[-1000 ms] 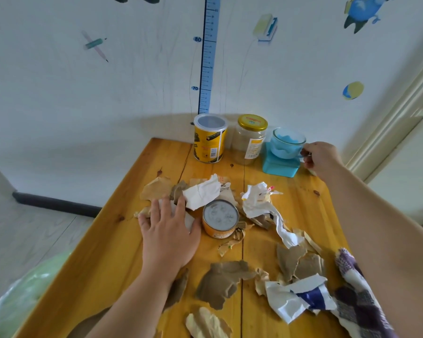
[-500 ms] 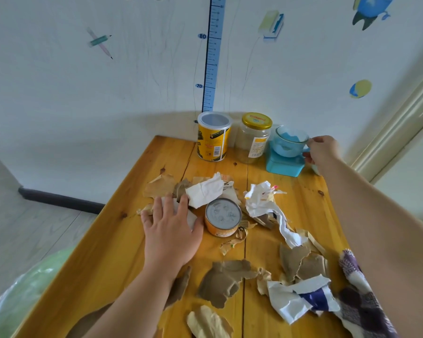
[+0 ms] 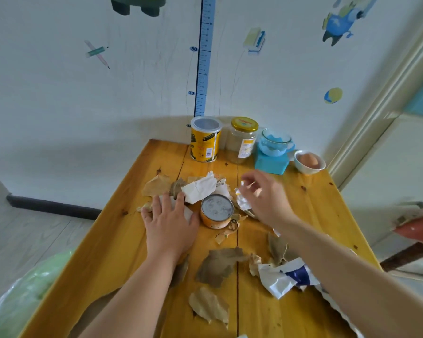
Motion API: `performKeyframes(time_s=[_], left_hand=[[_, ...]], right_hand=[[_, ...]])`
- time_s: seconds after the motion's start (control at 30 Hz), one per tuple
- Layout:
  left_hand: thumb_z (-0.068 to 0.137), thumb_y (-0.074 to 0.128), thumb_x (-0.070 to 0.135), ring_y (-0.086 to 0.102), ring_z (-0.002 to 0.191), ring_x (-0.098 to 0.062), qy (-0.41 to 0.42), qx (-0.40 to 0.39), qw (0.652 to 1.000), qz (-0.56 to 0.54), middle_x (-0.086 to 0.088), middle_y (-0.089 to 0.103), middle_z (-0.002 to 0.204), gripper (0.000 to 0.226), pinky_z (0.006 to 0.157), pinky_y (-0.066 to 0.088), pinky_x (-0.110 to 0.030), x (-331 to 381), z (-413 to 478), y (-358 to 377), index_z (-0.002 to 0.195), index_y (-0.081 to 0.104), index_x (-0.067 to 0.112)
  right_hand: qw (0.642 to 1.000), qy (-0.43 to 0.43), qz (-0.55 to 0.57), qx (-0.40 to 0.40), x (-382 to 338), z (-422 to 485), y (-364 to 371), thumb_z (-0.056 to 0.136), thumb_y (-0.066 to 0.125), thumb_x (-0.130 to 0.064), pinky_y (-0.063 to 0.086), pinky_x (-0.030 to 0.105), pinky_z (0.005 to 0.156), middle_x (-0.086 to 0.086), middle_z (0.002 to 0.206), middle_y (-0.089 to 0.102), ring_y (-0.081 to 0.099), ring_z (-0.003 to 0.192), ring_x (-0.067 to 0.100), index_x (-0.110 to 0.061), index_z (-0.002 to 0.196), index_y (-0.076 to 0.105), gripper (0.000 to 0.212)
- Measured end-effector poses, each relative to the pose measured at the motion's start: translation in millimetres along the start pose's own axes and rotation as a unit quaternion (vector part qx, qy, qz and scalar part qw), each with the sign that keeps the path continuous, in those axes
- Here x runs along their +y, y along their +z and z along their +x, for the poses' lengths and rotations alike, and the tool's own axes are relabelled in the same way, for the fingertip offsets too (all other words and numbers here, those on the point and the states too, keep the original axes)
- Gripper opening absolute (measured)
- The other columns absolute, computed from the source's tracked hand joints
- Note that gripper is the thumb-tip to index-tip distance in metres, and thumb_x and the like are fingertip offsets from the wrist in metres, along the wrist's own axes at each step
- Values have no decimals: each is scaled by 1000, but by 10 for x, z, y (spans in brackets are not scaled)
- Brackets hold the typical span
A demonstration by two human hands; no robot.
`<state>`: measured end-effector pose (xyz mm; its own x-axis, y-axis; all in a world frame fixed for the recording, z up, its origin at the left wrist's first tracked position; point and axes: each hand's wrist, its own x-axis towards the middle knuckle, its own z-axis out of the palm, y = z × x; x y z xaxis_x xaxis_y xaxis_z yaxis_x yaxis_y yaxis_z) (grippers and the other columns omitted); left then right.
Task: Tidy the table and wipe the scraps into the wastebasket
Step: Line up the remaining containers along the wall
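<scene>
left hand [image 3: 169,228], right hand [image 3: 266,198]: both bare; forearms [image 3: 132,296] bare all way to frame edge

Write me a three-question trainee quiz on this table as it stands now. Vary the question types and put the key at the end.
1. True or false: the left hand lies flat on paper scraps, just left of the short tin.
2. What lies in the white bowl at the far right of the table? A) an egg B) a spoon C) a lemon
3. Fill in: the glass jar stands between the tall yellow can and the ____ cup.

Key: 1 true; 2 A; 3 blue.
</scene>
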<state>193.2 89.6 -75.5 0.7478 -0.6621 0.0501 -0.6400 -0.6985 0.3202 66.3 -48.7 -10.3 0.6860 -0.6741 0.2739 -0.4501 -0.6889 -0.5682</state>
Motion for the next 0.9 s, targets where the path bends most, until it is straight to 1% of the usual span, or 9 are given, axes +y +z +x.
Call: performKeyframes(time_s=[0.07,0.17,0.27,0.4,0.53,0.63,0.7,0.8,0.9], left_hand=[[91,23,56,2,144,-28,0,-1,1000,-7,-7,11,156,64,114,4,-51,-3,-9,-6,147,11,27],[91,24,56,3,144,-28,3,6,1000,-15,-7,13,156,64,114,3,-51,-15,-19,-10,147,14,27],[91,25,56,4,144,-29,4,9,1000,-17,-7,13,156,64,114,4,-51,-17,-15,-11,147,16,27],[91,28,55,3,144,-30,6,9,1000,-24,-9,15,155,64,114,4,-52,-28,-15,-18,146,17,26],[91,29,54,4,144,-30,9,12,999,-33,-9,15,155,63,114,4,-51,-34,-22,-32,146,18,26],[92,28,53,2,145,-30,13,7,999,-33,-9,12,156,63,114,3,-51,-38,-31,-42,147,16,26],[92,28,52,2,145,-30,19,9,999,-32,-9,12,156,62,114,5,-51,-44,-39,-36,146,16,25],[92,30,53,3,145,-29,19,8,999,-35,-8,12,156,62,114,5,-51,-48,-34,-39,146,18,26],[91,30,56,0,145,-28,14,-4,999,-33,-8,9,157,64,115,3,-49,-55,-31,-54,146,16,26]], right_hand=[[997,-9,-46,-56,-140,-169,147,86,60,-36,44,16,70,-2,111,57,53,91,10,-19,118,53,37],[990,8,-117,-84,-296,-296,281,79,60,-54,45,28,85,-1,125,49,47,115,18,-24,128,41,61],[984,39,-149,-94,-345,-292,355,75,61,-61,43,33,93,1,131,43,41,122,20,-25,132,32,74],[985,49,-147,-74,-350,-262,431,74,64,-58,45,32,91,1,128,48,45,119,20,-23,131,32,74],[990,36,-133,-43,-336,-293,435,73,65,-55,48,28,82,-2,119,54,51,110,16,-24,124,37,66],[992,31,-124,-19,-342,-316,364,71,67,-55,47,24,76,-6,115,53,51,106,13,-25,123,39,66],[994,21,-105,14,-375,-279,281,69,69,-55,47,21,70,-9,109,51,50,100,11,-25,119,42,64],[995,-4,-83,52,-486,-107,165,68,72,-51,41,15,63,-11,101,47,47,93,8,-23,114,44,60],[995,-14,-73,63,-616,122,152,69,74,-48,41,19,66,-10,101,47,47,93,9,-21,114,43,61]])
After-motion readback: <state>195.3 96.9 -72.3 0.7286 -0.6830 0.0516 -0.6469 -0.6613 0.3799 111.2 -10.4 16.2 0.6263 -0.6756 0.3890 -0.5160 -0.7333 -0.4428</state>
